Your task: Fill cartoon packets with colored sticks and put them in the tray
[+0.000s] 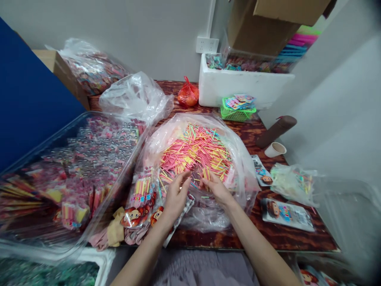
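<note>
A heap of thin pink, yellow and green sticks [198, 149] lies in an opened clear plastic bag [244, 159] on the table. My right hand [218, 190] is closed around a few yellow and pink sticks at the near edge of the heap. Facing it, my left hand [177, 195] has its fingers apart and slightly curved, with nothing visible in them. Left of that hand lies a printed clear pouch [138, 202] with sticks inside and a cartoon character on it. Another printed pouch [156, 214] is partly hidden by my left forearm.
On the left a clear tub [119, 174] holds many filled pouches. Behind the heap are a crumpled plastic bag [137, 97], a red bag [188, 95] and a green basket [238, 114]. A paper cup [275, 149], a brown bottle [276, 130] and a stack of pouches [287, 214] stand at right.
</note>
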Action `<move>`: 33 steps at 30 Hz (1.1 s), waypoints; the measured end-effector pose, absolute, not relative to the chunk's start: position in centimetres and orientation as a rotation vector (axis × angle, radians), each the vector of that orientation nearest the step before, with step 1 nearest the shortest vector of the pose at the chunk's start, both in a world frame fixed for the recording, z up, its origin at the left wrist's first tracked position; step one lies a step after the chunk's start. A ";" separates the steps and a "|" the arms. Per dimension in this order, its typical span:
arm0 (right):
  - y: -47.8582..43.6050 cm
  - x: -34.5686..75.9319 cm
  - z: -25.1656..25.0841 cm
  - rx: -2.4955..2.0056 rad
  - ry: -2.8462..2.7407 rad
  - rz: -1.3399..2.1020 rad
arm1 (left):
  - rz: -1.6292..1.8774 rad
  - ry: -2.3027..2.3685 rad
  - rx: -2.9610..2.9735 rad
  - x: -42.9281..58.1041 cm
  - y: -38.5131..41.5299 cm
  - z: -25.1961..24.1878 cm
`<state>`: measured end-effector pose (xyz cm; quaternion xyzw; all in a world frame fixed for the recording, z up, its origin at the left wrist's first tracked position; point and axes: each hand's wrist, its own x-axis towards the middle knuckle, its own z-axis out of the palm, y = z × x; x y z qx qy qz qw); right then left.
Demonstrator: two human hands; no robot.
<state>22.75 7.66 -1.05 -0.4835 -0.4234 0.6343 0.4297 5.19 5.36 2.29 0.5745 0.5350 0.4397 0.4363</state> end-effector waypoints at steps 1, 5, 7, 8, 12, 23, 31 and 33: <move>7.3 22.3 -1.1 -1.148 -1.021 1.598 | 1.108 1.348 1.526 5.5 5.4 2.3; 6.1 21.1 -1.7 -1.099 -1.110 1.440 | 1.054 1.320 2.118 7.0 5.3 2.2; 5.7 20.9 -2.4 -1.114 -1.201 1.308 | 0.881 1.195 2.365 7.5 5.1 1.9; 5.5 20.9 -2.7 -1.131 -1.247 1.247 | 0.798 1.146 2.430 7.5 5.0 1.7; 4.7 21.3 -3.6 -1.222 -1.377 1.129 | 0.762 1.249 2.375 5.7 4.0 1.5; 4.2 21.9 -3.4 -1.219 -1.396 1.172 | 0.488 1.868 2.273 0.5 0.2 -1.1; 4.1 22.2 -3.5 -1.225 -1.371 1.164 | 0.748 1.852 2.113 0.8 0.8 -1.1; 4.1 22.2 -3.6 -1.223 -1.387 1.157 | 0.795 1.800 2.109 0.7 0.8 -1.4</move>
